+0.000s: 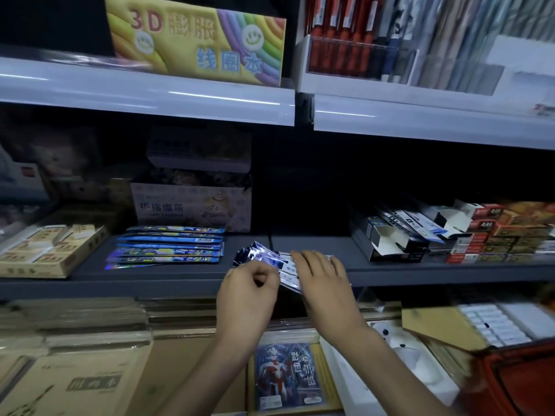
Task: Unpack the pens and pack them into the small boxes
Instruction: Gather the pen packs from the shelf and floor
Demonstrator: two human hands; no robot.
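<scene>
A bundle of shiny blue-and-silver pen packets (pixel 264 257) lies at the front of the dark middle shelf (pixel 420 273). My left hand (pixel 249 291) pinches the bundle's near edge with curled fingers. Over the bundle's right part lies my right hand (pixel 322 279), fingers bent down onto the packets. A stack of similar blue packets (pixel 168 246) lies flat to the left. Small open black-and-white boxes (pixel 390 240) stand on the shelf at the right.
Red and tan small boxes (pixel 504 232) are stacked at the far right. A tan tray of items (pixel 45 250) sits at the left, with a printed carton (pixel 192 205) behind the blue stack. Notebooks and a comic-style packet (pixel 288 376) fill the lower shelf.
</scene>
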